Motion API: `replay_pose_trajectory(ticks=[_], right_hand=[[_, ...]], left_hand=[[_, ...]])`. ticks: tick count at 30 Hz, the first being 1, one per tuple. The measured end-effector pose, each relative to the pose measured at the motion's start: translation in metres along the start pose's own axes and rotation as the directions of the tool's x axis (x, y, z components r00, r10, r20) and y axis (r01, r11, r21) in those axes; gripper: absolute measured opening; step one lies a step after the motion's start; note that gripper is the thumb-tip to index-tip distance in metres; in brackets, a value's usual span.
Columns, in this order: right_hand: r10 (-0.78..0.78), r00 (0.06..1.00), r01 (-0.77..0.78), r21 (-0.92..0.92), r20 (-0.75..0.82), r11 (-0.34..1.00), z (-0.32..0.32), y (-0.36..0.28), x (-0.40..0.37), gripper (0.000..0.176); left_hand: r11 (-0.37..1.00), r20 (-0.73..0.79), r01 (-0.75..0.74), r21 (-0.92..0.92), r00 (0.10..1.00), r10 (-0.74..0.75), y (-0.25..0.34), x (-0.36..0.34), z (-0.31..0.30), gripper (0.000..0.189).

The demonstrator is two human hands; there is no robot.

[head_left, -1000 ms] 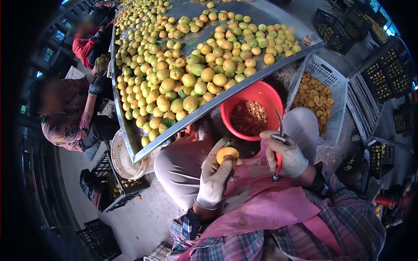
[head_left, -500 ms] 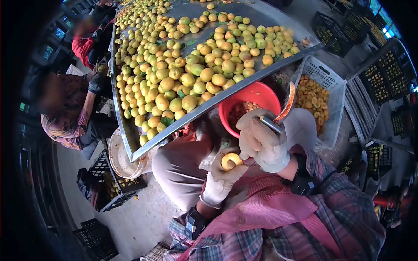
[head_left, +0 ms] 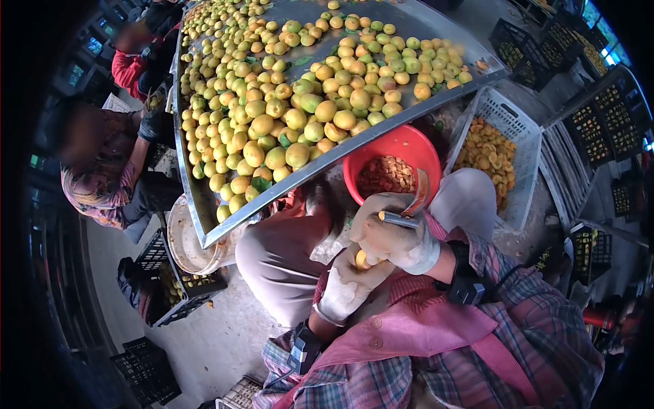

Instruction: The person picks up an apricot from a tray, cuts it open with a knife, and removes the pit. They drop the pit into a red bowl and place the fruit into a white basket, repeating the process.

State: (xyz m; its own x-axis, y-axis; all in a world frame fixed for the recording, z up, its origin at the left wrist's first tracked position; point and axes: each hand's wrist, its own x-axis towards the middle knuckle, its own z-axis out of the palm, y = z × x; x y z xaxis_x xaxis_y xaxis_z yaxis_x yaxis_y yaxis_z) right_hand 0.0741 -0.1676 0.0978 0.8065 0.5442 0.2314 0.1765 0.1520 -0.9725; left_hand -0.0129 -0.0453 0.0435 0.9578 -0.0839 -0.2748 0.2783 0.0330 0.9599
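My left hand, in a pale glove, is closed around an apricot; only a small orange patch of the fruit shows between the gloves. My gloved right hand grips a knife with a metal handle and a curved, orange-stained blade that points up and away from me. The right fingers reach down onto the apricot and touch it, hiding most of it. Just beyond my hands stands a red bowl holding many apricot pits.
A metal-rimmed table heaped with apricots slopes ahead. To the right, a white crate holds apricot halves. A white bucket and black crate are at the left, near a seated person. Black crates stand back right.
My right hand has moved left and down onto the apricot, bringing the knife along. The apricot half and its pit, plainly visible before, are now mostly covered.
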Motion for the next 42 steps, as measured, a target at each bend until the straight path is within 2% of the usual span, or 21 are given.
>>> replay_pose_trajectory(ticks=[2, 3, 5, 6, 7, 8, 10, 13, 15, 22, 25, 27, 28, 30, 31, 33, 34, 36, 38, 39, 42], right_hand=[[0.326, 0.944, -0.329, 0.269, 0.057, 0.905, 0.000, -0.009, 0.003, 0.009], [0.327, 0.943, -0.330, 0.269, 0.057, 0.905, 0.001, 0.000, 0.003, 0.009], [0.071, 0.997, -0.079, 0.289, 0.038, 0.954, 0.003, 0.020, 0.006, 0.014], [0.073, 0.997, -0.080, 0.290, 0.037, 0.954, -0.001, 0.022, 0.003, 0.014], [0.253, 0.959, -0.284, 0.474, 0.130, 0.834, -0.004, 0.016, 0.002, 0.016], [0.396, 0.882, -0.465, 0.611, 0.256, 0.640, -0.006, 0.013, 0.002, 0.019], [0.420, 0.870, -0.480, 0.647, 0.260, 0.593, -0.007, 0.019, 0.002, 0.022], [0.439, 0.855, -0.484, 0.726, 0.275, 0.488, -0.011, 0.028, 0.003, 0.028], [0.482, 0.831, -0.501, 0.749, 0.277, 0.433, -0.013, 0.025, 0.005, 0.034], [0.555, 0.766, -0.502, 0.842, 0.326, 0.199, -0.021, 0.038, -0.001, 0.032], [0.514, 0.805, -0.470, 0.847, 0.296, 0.248, -0.025, 0.039, 0.000, 0.033], [0.477, 0.848, -0.395, 0.874, 0.229, 0.283, -0.030, 0.032, 0.007, 0.032], [0.460, 0.869, -0.359, 0.871, 0.181, 0.336, -0.034, 0.025, 0.011, 0.032], [0.514, 0.858, -0.365, 0.682, -0.019, 0.634, -0.036, 0.007, 0.013, 0.029], [0.509, 0.860, -0.404, 0.572, -0.028, 0.714, -0.036, 0.006, 0.012, 0.026], [0.512, 0.859, -0.479, 0.327, -0.019, 0.815, -0.030, 0.009, 0.006, 0.020], [0.520, 0.854, -0.510, 0.195, -0.003, 0.838, -0.025, 0.013, 0.002, 0.018], [0.563, 0.825, -0.563, 0.169, 0.053, 0.809, -0.012, 0.022, -0.008, 0.023], [0.461, 0.887, -0.460, 0.034, -0.018, 0.887, -0.002, 0.045, -0.016, 0.027], [0.461, 0.887, -0.460, 0.038, -0.016, 0.887, 0.000, 0.050, -0.017, 0.027], [0.443, 0.897, -0.442, 0.046, 0.001, 0.896, -0.002, 0.054, -0.020, 0.033]], left_hand=[[1.000, 0.030, 0.023, 0.016, 0.999, -0.023, 0.002, -0.003, -0.001, 0.028], [0.998, 0.058, 0.045, 0.034, 0.997, -0.047, 0.002, -0.004, -0.001, 0.028], [0.999, 0.056, 0.040, -0.015, 0.998, -0.039, 0.000, -0.004, 0.001, 0.024], [0.997, 0.054, 0.033, -0.064, 0.998, -0.029, -0.001, -0.004, 0.002, 0.021], [0.997, 0.055, 0.035, -0.064, 0.998, -0.032, -0.004, -0.005, 0.001, 0.021], [1.000, 0.102, 0.023, -0.020, 0.995, -0.021, -0.008, -0.005, 0.000, 0.024], [1.000, 0.149, 0.012, 0.024, 0.989, -0.015, -0.006, -0.005, -0.001, 0.026], [0.993, 0.208, 0.046, -0.109, 0.978, -0.022, 0.003, -0.004, 0.001, 0.028], [0.999, 0.220, -0.031, -0.045, 0.975, 0.041, 0.002, -0.002, 0.001, 0.030], [0.999, 0.335, 0.030, 0.031, 0.941, -0.039, 0.005, -0.004, 0.000, 0.034], [0.997, 0.361, 0.069, -0.032, 0.931, -0.053, 0.001, -0.002, -0.001, 0.045], [0.996, 0.191, -0.040, 0.077, 0.981, 0.024, -0.004, -0.002, -0.004, 0.044], [0.995, 0.189, -0.048, 0.085, 0.982, 0.032, -0.004, 0.000, -0.006, 0.044], [0.980, -0.025, -0.186, 0.073, 0.982, 0.188, -0.007, 0.002, -0.010, 0.050], [0.953, -0.069, -0.289, 0.092, 0.953, 0.296, -0.010, 0.006, -0.012, 0.054], [0.951, -0.122, -0.291, 0.103, 0.945, 0.303, -0.012, 0.006, -0.015, 0.054], [0.951, -0.175, -0.289, 0.108, 0.936, 0.305, -0.007, 0.005, -0.015, 0.056], [0.933, -0.169, -0.323, 0.160, 0.922, 0.348, -0.001, 0.009, -0.011, 0.061], [0.917, -0.207, -0.350, 0.190, 0.899, 0.386, -0.006, 0.010, -0.010, 0.061], [0.881, -0.203, -0.402, 0.247, 0.868, 0.453, -0.011, 0.013, -0.011, 0.057], [0.880, -0.205, -0.342, 0.329, 0.884, 0.420, -0.013, 0.017, -0.009, 0.051]])
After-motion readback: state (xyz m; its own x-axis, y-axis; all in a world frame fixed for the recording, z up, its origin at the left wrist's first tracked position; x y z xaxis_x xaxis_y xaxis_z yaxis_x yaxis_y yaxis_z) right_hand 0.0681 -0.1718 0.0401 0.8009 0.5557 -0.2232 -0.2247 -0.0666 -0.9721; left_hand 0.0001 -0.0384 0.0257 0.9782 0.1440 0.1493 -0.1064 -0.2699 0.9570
